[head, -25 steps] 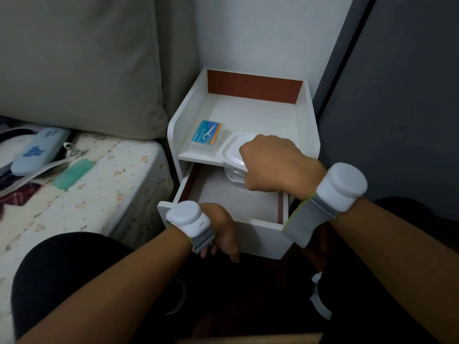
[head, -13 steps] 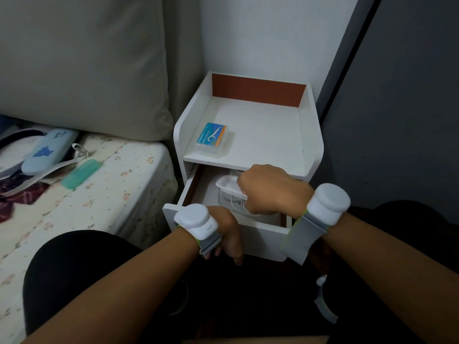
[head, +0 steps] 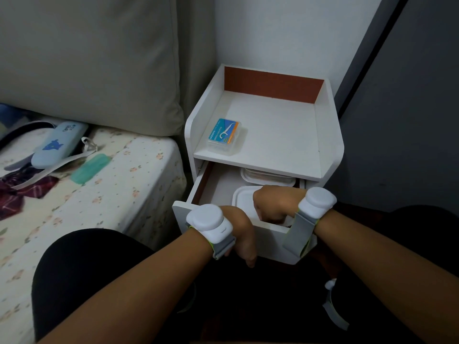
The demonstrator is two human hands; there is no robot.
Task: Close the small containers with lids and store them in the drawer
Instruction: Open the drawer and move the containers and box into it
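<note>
The white bedside cabinet's drawer [head: 181, 209] stands pulled out. Inside it lies a lidded white container [head: 243, 199] near the front, with my right hand [head: 275, 203] down in the drawer, closed on its right side. A second lidded container [head: 268, 176] sits further back, half under the shelf. My left hand [head: 241, 237] grips the drawer's front panel from the outside. Both wrists carry white round sensors on grey straps.
A clear floss-pick box with a blue and orange label [head: 224, 135] lies on the cabinet's top shelf [head: 278, 145]. To the left is a bed with a floral sheet [head: 99, 194], a pale blue case [head: 59, 145] and a large beige cushion [head: 87, 58]. A dark wall panel stands at right.
My right hand carried the white container off the top shelf and lowered it into the drawer. The left hand kept its hold on the drawer front.
</note>
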